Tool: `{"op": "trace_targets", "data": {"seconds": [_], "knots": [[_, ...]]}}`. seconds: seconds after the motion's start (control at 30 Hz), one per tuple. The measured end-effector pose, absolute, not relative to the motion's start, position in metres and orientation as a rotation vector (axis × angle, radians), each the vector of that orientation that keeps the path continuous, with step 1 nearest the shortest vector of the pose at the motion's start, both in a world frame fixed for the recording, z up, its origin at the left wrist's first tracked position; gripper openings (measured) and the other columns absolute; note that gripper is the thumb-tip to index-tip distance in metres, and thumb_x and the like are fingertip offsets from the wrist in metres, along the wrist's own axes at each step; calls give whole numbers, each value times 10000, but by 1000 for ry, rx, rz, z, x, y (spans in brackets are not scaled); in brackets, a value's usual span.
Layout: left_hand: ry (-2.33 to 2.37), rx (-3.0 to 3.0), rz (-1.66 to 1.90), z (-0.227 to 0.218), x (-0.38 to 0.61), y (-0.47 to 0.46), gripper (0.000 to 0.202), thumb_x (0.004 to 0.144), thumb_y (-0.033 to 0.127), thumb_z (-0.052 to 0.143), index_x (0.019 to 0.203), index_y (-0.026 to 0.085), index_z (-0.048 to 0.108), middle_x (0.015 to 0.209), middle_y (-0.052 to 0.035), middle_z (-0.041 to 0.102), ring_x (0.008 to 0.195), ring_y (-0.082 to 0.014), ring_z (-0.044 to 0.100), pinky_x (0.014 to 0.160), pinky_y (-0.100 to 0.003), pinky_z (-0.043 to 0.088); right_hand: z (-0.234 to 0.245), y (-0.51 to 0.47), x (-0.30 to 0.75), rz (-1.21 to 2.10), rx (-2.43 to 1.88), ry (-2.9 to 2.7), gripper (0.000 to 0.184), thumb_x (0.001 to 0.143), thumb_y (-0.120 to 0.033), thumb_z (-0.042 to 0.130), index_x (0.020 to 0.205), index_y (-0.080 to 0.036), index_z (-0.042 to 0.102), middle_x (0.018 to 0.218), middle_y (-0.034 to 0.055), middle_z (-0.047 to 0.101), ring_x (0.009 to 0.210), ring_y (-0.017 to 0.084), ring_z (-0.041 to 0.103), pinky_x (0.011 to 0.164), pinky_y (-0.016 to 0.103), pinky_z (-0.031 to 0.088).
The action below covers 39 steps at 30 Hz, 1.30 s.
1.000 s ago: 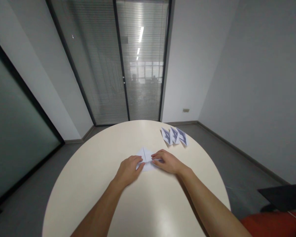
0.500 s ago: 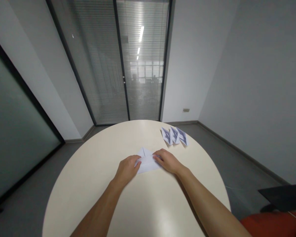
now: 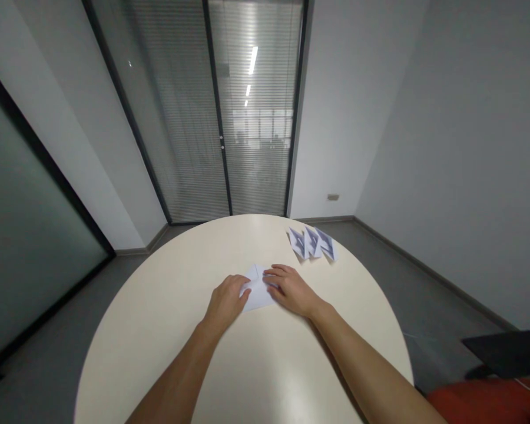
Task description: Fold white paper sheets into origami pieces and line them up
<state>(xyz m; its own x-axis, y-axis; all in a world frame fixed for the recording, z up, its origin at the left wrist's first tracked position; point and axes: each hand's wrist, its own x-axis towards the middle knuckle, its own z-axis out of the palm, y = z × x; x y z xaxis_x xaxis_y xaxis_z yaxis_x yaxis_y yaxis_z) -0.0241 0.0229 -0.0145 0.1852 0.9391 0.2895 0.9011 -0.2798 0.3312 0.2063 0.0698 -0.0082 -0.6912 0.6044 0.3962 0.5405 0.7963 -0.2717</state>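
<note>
A white sheet of folded paper (image 3: 257, 294) lies on the round table with its pointed end away from me. My left hand (image 3: 228, 299) grips the paper's left edge, fingertips over it and thumb closer to me. Across the right side of the paper lies my right hand (image 3: 291, 288), open, its fingers stretched flat and slightly apart. It covers that side's edge from view.
Three folded paper pieces (image 3: 311, 244) stand in a row near the far right rim of the pale round table (image 3: 159, 330). Beyond are a glass door with blinds (image 3: 256, 171) and grey walls. A black flat object (image 3: 507, 352) and something red (image 3: 481, 403) are at lower right.
My right hand has moved slightly left and flattened from a pinch onto the paper. The raised fold now lies down. My left hand has barely moved.
</note>
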Motion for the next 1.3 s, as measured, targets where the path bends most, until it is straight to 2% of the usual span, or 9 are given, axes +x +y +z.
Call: {"op": "trace_targets", "data": {"seconds": [0.1, 0.2, 0.37, 0.57, 0.7, 0.83, 0.93, 1.03, 1.3], "knots": [[1832, 2350, 718, -14, -23, 25, 263, 951, 197, 582, 1206, 204, 650, 1219, -65, 704, 1163, -231, 616, 1013, -361, 488, -6, 61, 199, 333, -750, -2623, 460, 961, -347, 592, 1378, -153, 610, 1515, 161, 513, 1441, 315, 424, 1198, 490, 334], [1826, 2414, 779, -12, -21, 26, 352, 930, 151, 589, 1279, 195, 611, 1291, -82, 667, 1230, -247, 567, 1059, -389, 455, -7, 56, 196, 476, -784, -2644, 625, 966, -452, 579, 1493, -130, 490, 1552, 189, 452, 1479, 352, 358, 1210, 544, 295], [1729, 2498, 669, -8, -19, 26, 354, 917, 54, 509, 1201, 203, 656, 1205, -68, 692, 1146, -227, 598, 1031, -377, 463, -7, 57, 197, 578, -890, -2658, 719, 965, -535, 552, 1561, -165, 390, 1599, 170, 375, 1510, 381, 274, 1214, 611, 227], [1738, 2477, 549, -3, -14, 19, 288, 953, 114, 483, 1087, 224, 712, 1084, -59, 697, 1083, -217, 616, 959, -339, 492, -5, 58, 199, 527, -939, -2642, 664, 968, -525, 548, 1538, -205, 436, 1577, 135, 432, 1499, 382, 300, 1198, 619, 256], [1726, 2517, 551, -2, -12, 15, 255, 972, 231, 524, 1147, 241, 710, 1087, -68, 667, 1057, -234, 603, 925, -355, 500, -7, 61, 203, 452, -944, -2605, 581, 966, -497, 562, 1468, -205, 534, 1530, 136, 501, 1475, 387, 351, 1181, 604, 301], [1671, 2571, 529, -2, -13, 11, 299, 979, 364, 553, 1234, 272, 679, 1168, -82, 633, 1081, -247, 587, 955, -378, 484, -6, 65, 206, 321, -858, -2581, 458, 970, -437, 577, 1340, -177, 647, 1419, 150, 609, 1407, 330, 457, 1204, 533, 293], [1672, 2583, 509, -1, -12, 9, 321, 983, 423, 549, 1248, 285, 668, 1198, -84, 621, 1097, -253, 577, 969, -389, 470, -3, 65, 206, 251, -843, -2565, 352, 978, -358, 568, 1258, -182, 688, 1328, 146, 659, 1293, 303, 538, 1148, 508, 365], [1732, 2578, 510, -1, -6, 8, 339, 1000, 434, 514, 1264, 274, 654, 1185, -92, 619, 1103, -264, 567, 951, -402, 465, -3, 63, 205, 246, -867, -2553, 320, 982, -308, 553, 1246, -185, 686, 1278, 149, 664, 1221, 293, 556, 1058, 471, 440], [1879, 2535, 507, -3, 5, 12, 328, 1012, 380, 494, 1266, 245, 651, 1108, -103, 612, 1058, -269, 556, 902, -399, 458, -5, 64, 207, 261, -902, -2543, 327, 980, -300, 555, 1250, -170, 686, 1261, 158, 661, 1203, 289, 558, 1036, 439, 449]]}}
